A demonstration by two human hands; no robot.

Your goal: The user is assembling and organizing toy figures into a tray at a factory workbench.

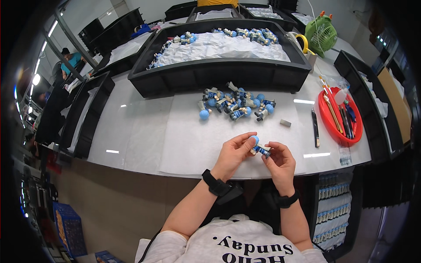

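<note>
Close to the table's front edge I hold one small figurine (259, 148) with a light blue head and a blue and white body. My left hand (235, 152) pinches it at the head, thumb and fingers closed. At its dark feet, the fingertips of my right hand (280, 164) close on the other end. Just beyond my hands, a loose heap of similar figurines (239, 103) lies on a white sheet (188, 131). A small grey block (285, 123) rests right of the heap.
A large black tray (219, 76) lined with white sheeting, figurines along its edges, stands behind the heap. To the right are a red basket (323, 111) of brushes, a black pen (315, 127) and a green fan (320, 35). Black bins (94, 116) flank the table; figurine rows (333, 215) sit below right.
</note>
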